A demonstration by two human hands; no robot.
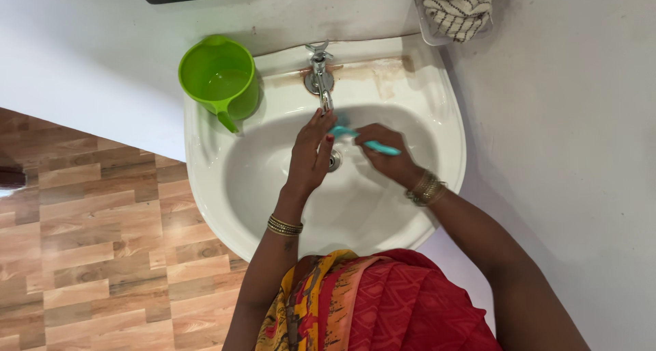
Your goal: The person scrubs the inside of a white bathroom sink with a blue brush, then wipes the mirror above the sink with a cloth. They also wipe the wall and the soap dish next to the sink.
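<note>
Teal toothbrush (372,144): lying gripped in the right hand (386,158), fingers clamping its handle.
Left hand (311,156): reaching flat, fingers stretching apart, touching the brush head beneath the tap (320,74).
Basin (437,98): white.

A home washroom, by the look of it. A white wall-hung basin (205,153) with a chrome tap (319,74) sits against a white wall, rust-coloured stains around the tap's base. A green plastic jug (219,77) stands on the basin's rim, a patterned cloth (459,6) hangs above it, and the floor (82,235) is wood-look tile.
</note>
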